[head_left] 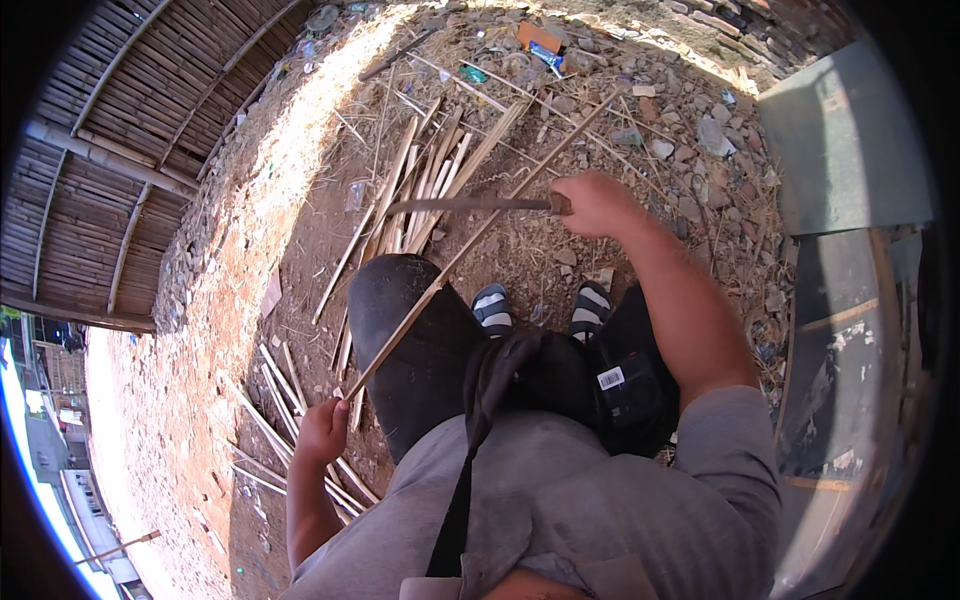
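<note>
My left hand (322, 432) is closed on the near end of a long bamboo strip (425, 298). The strip slants up and to the right, passing over my left thigh and out past my feet. In my right hand (600, 205) is the handle of a long-bladed knife (470, 204), its dark blade pointing left with a slightly bent tip. Blade and strip cross in view near the blade's middle; whether they touch I cannot tell.
Split bamboo strips (437, 180) lie heaped ahead of me, with several more (285, 400) at my left. Rubble (700, 170) and litter cover the ground on the right. A woven bamboo wall (130, 130) stands left, a grey-green panel (850, 140) right. My sandalled feet (492, 310) are between.
</note>
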